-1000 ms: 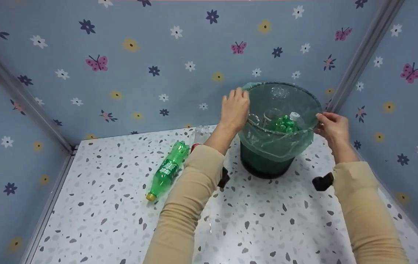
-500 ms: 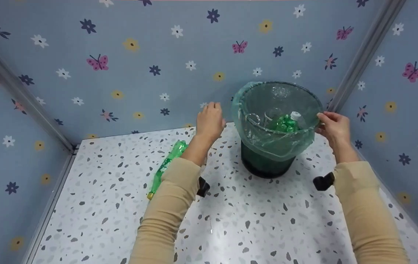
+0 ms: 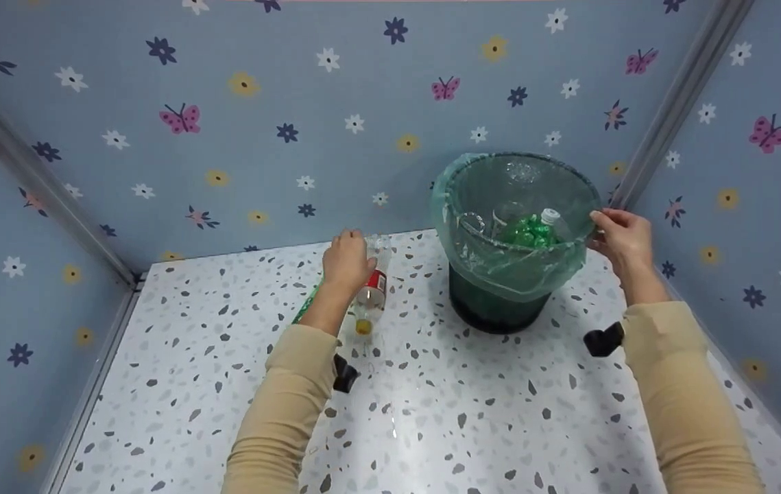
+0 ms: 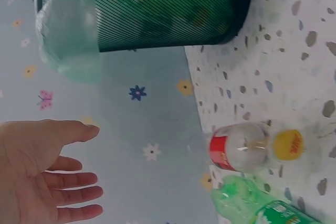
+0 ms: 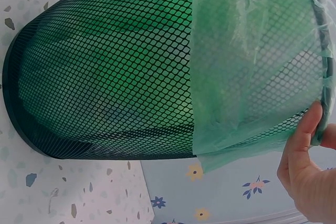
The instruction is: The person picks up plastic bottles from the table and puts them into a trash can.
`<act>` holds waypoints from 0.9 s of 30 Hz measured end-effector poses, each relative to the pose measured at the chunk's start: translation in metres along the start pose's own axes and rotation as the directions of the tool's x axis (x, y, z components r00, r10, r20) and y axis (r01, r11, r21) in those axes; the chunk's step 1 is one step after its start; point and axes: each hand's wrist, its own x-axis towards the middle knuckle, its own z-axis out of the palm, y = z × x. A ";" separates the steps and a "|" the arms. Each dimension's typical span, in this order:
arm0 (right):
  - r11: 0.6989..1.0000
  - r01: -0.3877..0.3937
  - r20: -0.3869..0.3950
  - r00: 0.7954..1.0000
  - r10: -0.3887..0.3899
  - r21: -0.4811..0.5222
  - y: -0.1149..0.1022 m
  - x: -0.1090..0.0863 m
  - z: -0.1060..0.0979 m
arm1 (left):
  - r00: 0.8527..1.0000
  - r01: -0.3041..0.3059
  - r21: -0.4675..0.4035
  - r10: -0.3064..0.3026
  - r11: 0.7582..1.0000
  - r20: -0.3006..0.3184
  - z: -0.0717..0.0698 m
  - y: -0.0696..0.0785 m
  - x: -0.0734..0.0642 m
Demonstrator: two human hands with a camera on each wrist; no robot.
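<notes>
My left hand (image 3: 347, 264) hovers above the table beside a clear plastic bottle (image 3: 374, 291) with a red label and yellow cap. In the left wrist view the fingers of that hand (image 4: 58, 171) are extended and hold nothing. A green plastic bottle (image 4: 244, 198) lies next to the clear one; in the head view the left arm hides most of it. My right hand (image 3: 627, 240) pinches the rim of a dark mesh trash bin (image 3: 496, 309), thumb and fingers on either side of it. A green plastic bag (image 5: 236, 77) lines the bin and folds over its rim.
Inside the bin lie a crumpled green bottle (image 3: 531, 232) with a white cap and some clear plastic items. The speckled table (image 3: 472, 418) meets flower-patterned panels (image 3: 260, 137) at the back and sides.
My left hand has come off the bin's left rim and moved left and down toward the bottles. My right hand stays at the rim; the bin has not visibly moved.
</notes>
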 end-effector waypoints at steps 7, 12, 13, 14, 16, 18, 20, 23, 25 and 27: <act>1.000 -0.002 0.006 1.000 0.002 -0.003 -0.001 -0.001 0.000 | 0.992 0.108 -0.038 -0.105 0.993 0.075 0.022 -0.028 -0.011; 1.000 -0.004 0.007 1.000 0.004 -0.004 0.000 -0.001 -0.001 | 0.978 0.180 -0.034 -0.176 0.983 0.108 0.038 -0.049 -0.020; 1.000 -0.004 0.008 1.000 0.004 -0.002 0.000 -0.001 -0.001 | 0.975 0.192 -0.032 -0.188 0.981 0.116 0.040 -0.052 -0.022; 1.000 -0.004 0.011 1.000 0.004 0.000 0.000 -0.001 -0.001 | 0.972 0.205 -0.029 -0.200 0.978 0.121 0.043 -0.056 -0.024; 1.000 -0.003 0.016 1.000 0.003 -0.003 0.000 0.000 -0.002 | 0.966 0.225 -0.017 -0.221 0.974 0.130 0.049 -0.062 -0.028; 1.000 -0.003 0.019 1.000 0.003 -0.011 0.000 0.000 -0.001 | 0.962 0.241 -0.008 -0.237 0.971 0.135 0.054 -0.068 -0.032; 1.000 -0.002 0.023 1.000 0.002 -0.017 0.001 0.000 -0.002 | 0.957 0.259 -0.003 -0.256 0.966 0.139 0.060 -0.074 -0.036; 1.000 0.003 0.019 1.000 -0.003 -0.020 0.001 0.001 -0.001 | 0.947 0.286 0.011 -0.285 0.958 0.151 0.067 -0.081 -0.041; 1.000 0.007 0.014 1.000 -0.007 -0.020 0.001 0.001 -0.001 | 0.938 0.307 0.021 -0.306 0.951 0.163 0.071 -0.085 -0.045; 1.000 0.009 0.010 1.000 -0.009 -0.021 0.001 0.001 -0.001 | 0.930 0.322 0.035 -0.323 0.946 0.174 0.074 -0.090 -0.048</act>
